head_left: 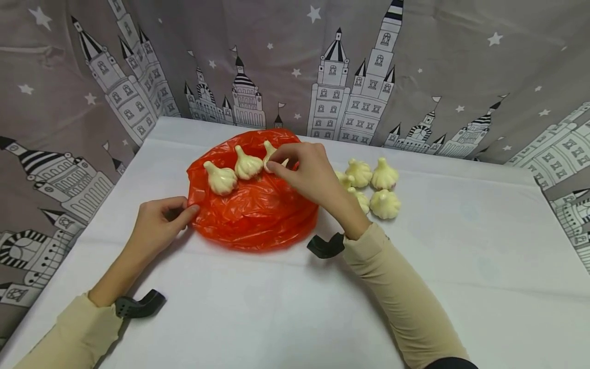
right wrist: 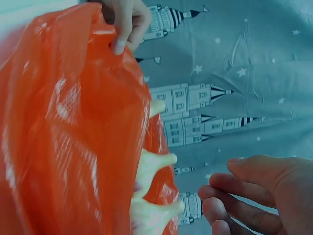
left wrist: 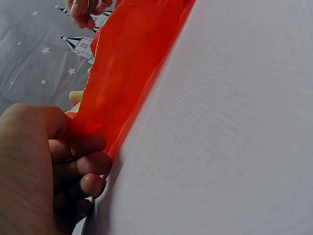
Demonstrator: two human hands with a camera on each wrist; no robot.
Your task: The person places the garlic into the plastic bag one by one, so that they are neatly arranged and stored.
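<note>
A red plastic bag (head_left: 251, 215) lies on the white table, its film gathered in folds. My left hand (head_left: 161, 220) pinches the bag's left edge between thumb and fingers; the left wrist view shows the film caught there. Several pale garlic bulbs, among them one garlic bulb (head_left: 222, 179) at the left and another garlic bulb (head_left: 248, 164) beside it, sit in the bag with stems up. My right hand (head_left: 306, 166) is over the bag's right part, partly covering a bulb. In the right wrist view its loosely bent fingers (right wrist: 244, 196) hold nothing and stand apart from the stems.
Several more garlic bulbs (head_left: 384, 174) are grouped on the white tablecloth (head_left: 461, 246) just right of the bag, some partly behind the right wrist. A grey curtain (head_left: 286, 61) printed with castles and stars rises behind the table's far edge.
</note>
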